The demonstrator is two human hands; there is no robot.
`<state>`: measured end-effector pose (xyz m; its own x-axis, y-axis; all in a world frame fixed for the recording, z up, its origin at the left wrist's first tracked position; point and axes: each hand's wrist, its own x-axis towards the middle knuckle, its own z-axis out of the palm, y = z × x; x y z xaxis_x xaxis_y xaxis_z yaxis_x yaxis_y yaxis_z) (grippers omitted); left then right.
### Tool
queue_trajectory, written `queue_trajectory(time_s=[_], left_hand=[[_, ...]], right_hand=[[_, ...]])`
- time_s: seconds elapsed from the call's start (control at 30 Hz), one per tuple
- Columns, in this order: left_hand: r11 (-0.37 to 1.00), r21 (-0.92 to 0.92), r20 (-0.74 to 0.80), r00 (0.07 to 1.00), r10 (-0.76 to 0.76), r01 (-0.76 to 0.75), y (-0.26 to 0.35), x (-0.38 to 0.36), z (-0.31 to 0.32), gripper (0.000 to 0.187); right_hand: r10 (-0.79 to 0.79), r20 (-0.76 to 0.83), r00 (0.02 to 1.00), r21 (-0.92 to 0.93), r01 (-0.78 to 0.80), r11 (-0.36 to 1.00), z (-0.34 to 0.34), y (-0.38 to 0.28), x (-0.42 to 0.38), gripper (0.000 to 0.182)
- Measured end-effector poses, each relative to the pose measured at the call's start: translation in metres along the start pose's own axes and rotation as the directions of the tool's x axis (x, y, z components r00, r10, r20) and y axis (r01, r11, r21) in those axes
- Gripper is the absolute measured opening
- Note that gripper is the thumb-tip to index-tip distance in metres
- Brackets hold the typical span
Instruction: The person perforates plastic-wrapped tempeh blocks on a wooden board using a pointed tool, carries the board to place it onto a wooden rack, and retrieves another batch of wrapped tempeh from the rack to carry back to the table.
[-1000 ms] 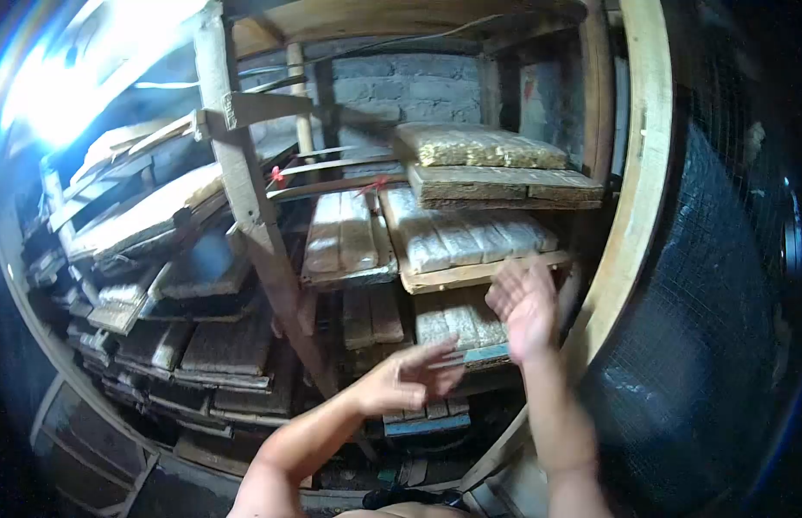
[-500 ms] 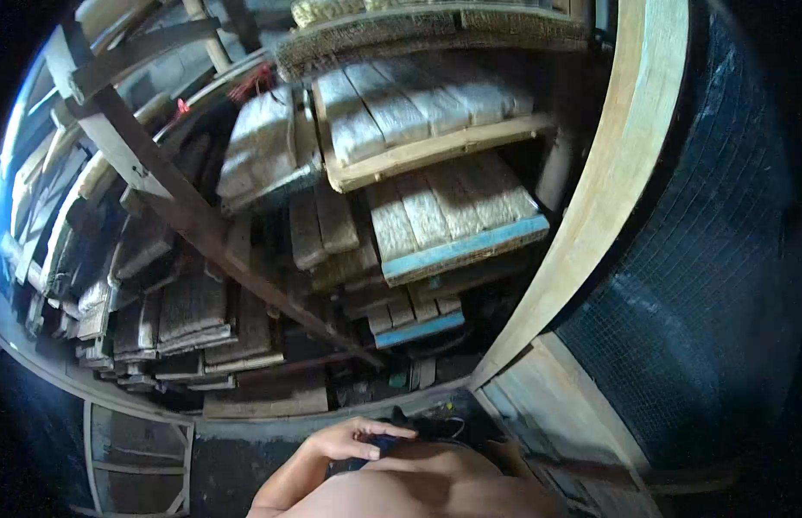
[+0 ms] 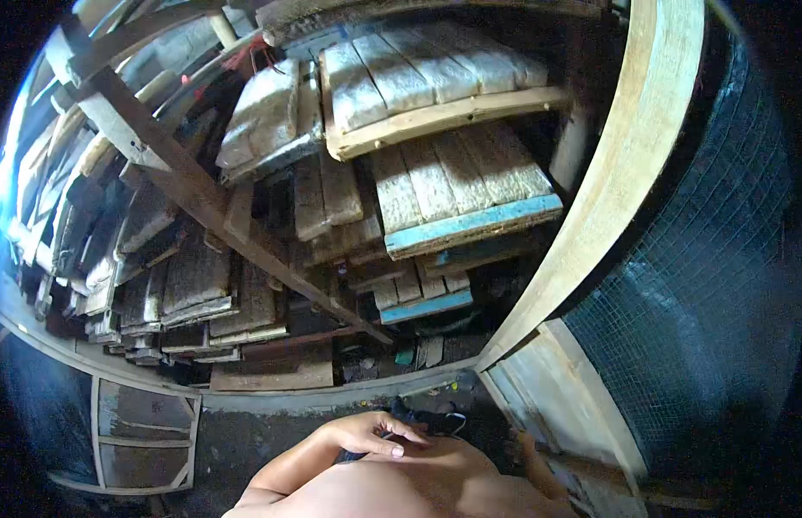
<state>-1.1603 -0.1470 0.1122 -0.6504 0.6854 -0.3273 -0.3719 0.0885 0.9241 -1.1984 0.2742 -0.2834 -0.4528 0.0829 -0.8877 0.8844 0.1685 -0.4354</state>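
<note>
My left hand (image 3: 375,432) lies low in the head view, against my bare waist beside a dark waistband (image 3: 435,423). Its fingers are loosely bent and nothing shows in it. My right hand is out of view; only a sliver of forearm (image 3: 532,457) shows at the bottom right. Above stands a wooden rack with trays of pale pressed blocks: a bare-wood tray (image 3: 435,116) at the top and a blue-edged tray (image 3: 470,223) below it. Neither hand is near the trays.
A slanted wooden brace (image 3: 202,207) crosses the rack. Stacks of dark trays (image 3: 193,302) fill the left shelves. A thick pale post (image 3: 608,198) frames the right side, with wire mesh (image 3: 720,285) beyond it. A smaller blue-edged tray (image 3: 422,304) sits low.
Both hands were raised before the trays a second ago; they have dropped. The view tilted downward, and my left hand now rests at my waist, shifted slightly right.
</note>
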Motion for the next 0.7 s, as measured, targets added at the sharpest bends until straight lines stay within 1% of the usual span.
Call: queue_trajectory(time_s=[0.03,0.1,0.13,0.17,0.23,0.27,0.3,0.37,0.43,0.5,0.53,0.63,0.7], left_hand=[[1.0,0.007,-0.005,1.0,-0.006,0.006,0.0,-0.001,-0.001,0.058],[0.997,-0.006,-0.004,0.997,-0.074,0.074,-0.011,-0.005,-0.007,0.056],[0.999,0.047,-0.01,1.0,0.016,-0.015,-0.009,-0.007,-0.007,0.055],[0.997,0.072,-0.027,1.0,0.014,-0.012,-0.005,-0.013,-0.007,0.054],[0.987,0.133,-0.042,0.994,0.102,-0.095,-0.014,-0.023,-0.007,0.061],[0.985,0.136,-0.048,0.992,0.117,-0.109,-0.02,-0.031,-0.008,0.061],[0.988,0.109,-0.057,0.991,0.117,-0.111,-0.023,-0.041,-0.008,0.06],[0.998,-0.051,-0.068,0.997,0.029,-0.033,-0.041,-0.064,-0.007,0.059],[0.979,-0.013,-0.142,0.97,0.197,-0.201,-0.055,-0.085,-0.005,0.059],[0.956,-0.018,-0.132,0.949,0.287,-0.292,-0.067,-0.107,-0.005,0.05],[0.96,-0.001,-0.186,0.943,0.275,-0.28,-0.073,-0.121,-0.002,0.049],[0.944,-0.027,-0.216,0.923,0.317,-0.33,-0.093,-0.152,0.004,0.049],[0.938,-0.023,-0.188,0.923,0.335,-0.345,-0.103,-0.172,0.004,0.049]], right_hand=[[-0.016,0.006,1.0,0.008,0.016,1.0,0.005,-0.008,-0.001,0.034],[-0.036,0.014,0.999,-0.001,0.036,0.999,0.018,-0.025,-0.008,0.035],[-0.037,0.013,0.999,-0.008,0.037,0.999,0.022,-0.027,-0.009,0.035],[-0.04,0.015,0.999,-0.015,0.04,0.999,0.025,-0.028,-0.011,0.036],[-0.041,0.017,0.999,-0.033,0.042,0.999,0.033,-0.032,-0.015,0.037],[-0.034,0.016,0.999,-0.038,0.035,0.999,0.036,-0.032,-0.016,0.038],[-0.031,0.006,1.0,-0.049,0.031,0.998,0.039,-0.029,-0.018,0.039],[-0.024,0.004,1.0,-0.067,0.024,0.997,0.049,-0.026,-0.024,0.04],[-0.013,0.001,1.0,-0.09,0.013,0.996,0.059,-0.023,-0.032,0.042],[-0.024,-0.004,1.0,-0.106,0.024,0.994,0.073,-0.023,-0.037,0.043],[-0.023,-0.002,1.0,-0.112,0.023,0.993,0.08,-0.022,-0.04,0.044],[-0.045,0.014,0.999,-0.142,0.047,0.989,0.111,-0.032,-0.062,0.046],[-0.072,0.029,0.997,-0.162,0.076,0.984,0.138,-0.04,-0.079,0.048]])
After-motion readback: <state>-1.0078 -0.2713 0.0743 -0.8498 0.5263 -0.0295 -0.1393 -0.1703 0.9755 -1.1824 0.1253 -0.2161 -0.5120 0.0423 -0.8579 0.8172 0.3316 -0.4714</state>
